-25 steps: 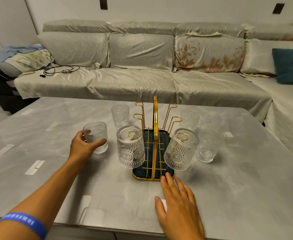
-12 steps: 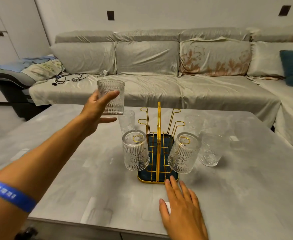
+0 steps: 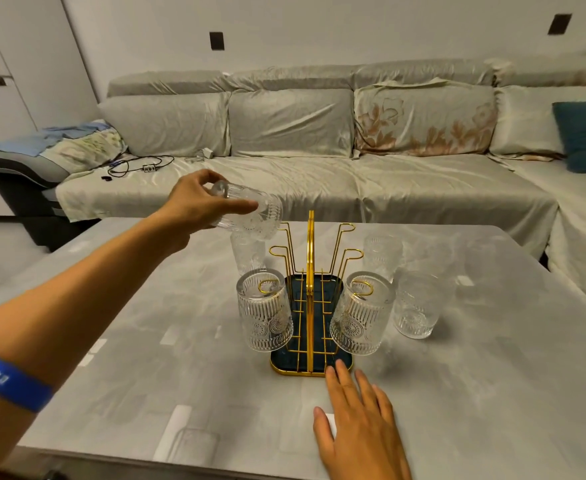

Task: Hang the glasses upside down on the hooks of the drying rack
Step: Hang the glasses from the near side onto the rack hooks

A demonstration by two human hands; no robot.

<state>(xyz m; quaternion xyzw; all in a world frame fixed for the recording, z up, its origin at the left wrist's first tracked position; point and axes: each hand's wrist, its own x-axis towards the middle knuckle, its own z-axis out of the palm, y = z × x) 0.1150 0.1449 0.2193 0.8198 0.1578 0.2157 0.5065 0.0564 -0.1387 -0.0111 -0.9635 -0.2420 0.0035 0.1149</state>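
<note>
White characters on the blue wristband (image 3: 9, 382) are illegible. Left hand (image 3: 194, 202): fingers (image 3: 239, 206) wrapped around a tilted glass (image 3: 250, 213) above the rack's (image 3: 310, 306) far-left hooks. Right hand (image 3: 360, 424): fingers spread flat on the tabletop (image 3: 492, 375), touching the rack base.

The only writing in view stands on the blue wristband (image 3: 5, 382) on the left forearm. It carries a short row of white characters, but they are blurred and partly cut by the picture edge, so they cannot be read. The glasses, the gold rack and the desk show no text, label or number.
</note>
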